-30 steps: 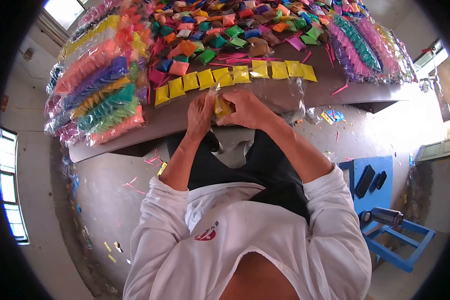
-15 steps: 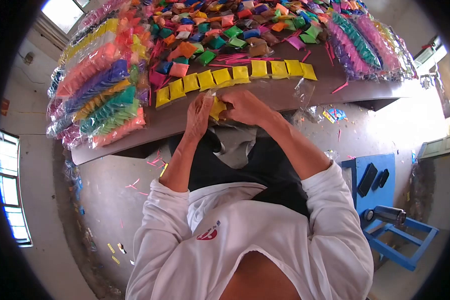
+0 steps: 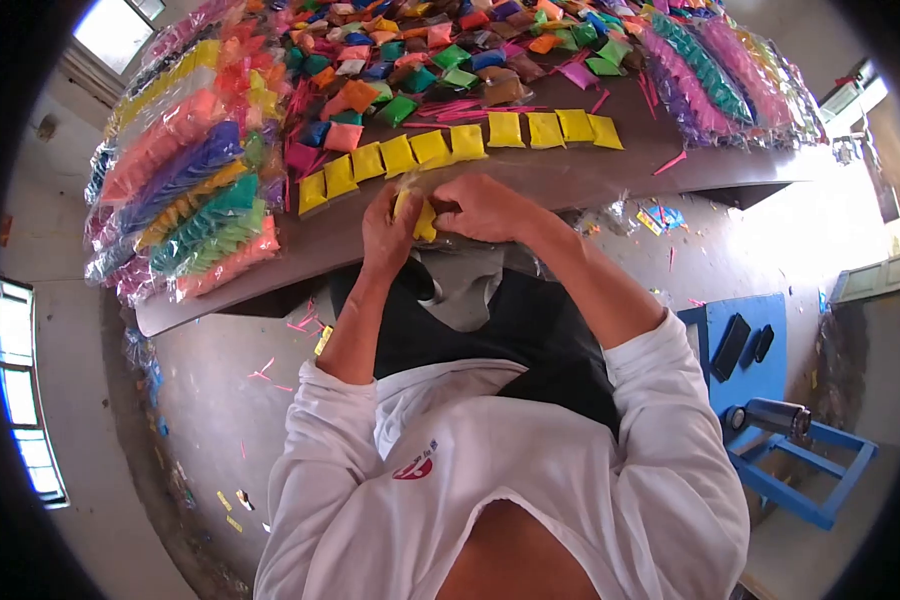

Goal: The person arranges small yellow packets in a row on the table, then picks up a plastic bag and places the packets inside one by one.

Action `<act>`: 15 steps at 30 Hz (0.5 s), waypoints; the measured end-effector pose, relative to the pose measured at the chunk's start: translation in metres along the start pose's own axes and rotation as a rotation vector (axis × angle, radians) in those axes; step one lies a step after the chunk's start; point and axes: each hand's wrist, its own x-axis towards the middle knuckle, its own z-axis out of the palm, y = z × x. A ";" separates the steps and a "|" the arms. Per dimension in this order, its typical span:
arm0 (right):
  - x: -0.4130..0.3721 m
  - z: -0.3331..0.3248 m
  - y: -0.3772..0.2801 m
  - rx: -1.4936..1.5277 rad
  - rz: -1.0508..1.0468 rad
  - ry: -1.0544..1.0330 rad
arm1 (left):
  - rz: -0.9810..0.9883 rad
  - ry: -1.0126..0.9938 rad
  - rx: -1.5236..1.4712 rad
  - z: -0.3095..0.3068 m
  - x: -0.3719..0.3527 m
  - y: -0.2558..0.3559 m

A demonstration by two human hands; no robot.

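Observation:
A yellow packet [image 3: 425, 222] is held between my two hands at the near edge of the brown table [image 3: 320, 232]. My left hand [image 3: 386, 226] has its fingers closed on the packet's left side. Thumb and bent fingers of my right hand [image 3: 478, 208] pinch its right side. Just beyond my hands, a row of yellow packets [image 3: 397, 155] lies side by side across the table. Clear film shows around the held packet, partly hidden by my fingers.
Bagged stacks of coloured packets [image 3: 210, 180] rise at the left, with more bags [image 3: 720, 85] at the right. Loose packets [image 3: 450, 55] and pink strips [image 3: 445, 112] lie at the back. A blue stool [image 3: 745, 345] holds a dark bottle [image 3: 778, 416] and two black objects.
The view has shifted slightly, so the table sits a little higher and further left. Both hands still hold the yellow packet, and more of it shows above my left fingers.

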 end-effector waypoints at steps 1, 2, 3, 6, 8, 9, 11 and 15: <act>-0.005 -0.004 -0.007 -0.023 -0.027 0.045 | -0.021 -0.005 -0.057 0.000 0.001 -0.001; -0.015 -0.010 -0.013 0.011 -0.035 0.217 | -0.047 0.004 -0.100 0.000 0.000 -0.003; -0.031 -0.025 -0.028 0.040 -0.039 0.389 | -0.076 0.010 -0.148 0.001 -0.002 0.001; -0.090 -0.062 -0.040 -0.021 0.091 0.874 | -0.092 0.006 -0.213 0.004 0.000 -0.013; -0.130 -0.075 -0.026 -0.120 0.361 0.983 | -0.097 0.009 -0.221 0.004 -0.001 -0.004; -0.148 -0.073 -0.015 -0.142 0.472 0.924 | -0.063 0.010 -0.175 0.003 -0.001 -0.001; -0.174 -0.056 0.018 -0.173 0.684 0.802 | 0.008 0.018 -0.071 0.001 -0.001 0.003; -0.172 -0.020 0.051 0.074 0.744 0.559 | 0.005 0.039 -0.082 0.004 0.000 0.004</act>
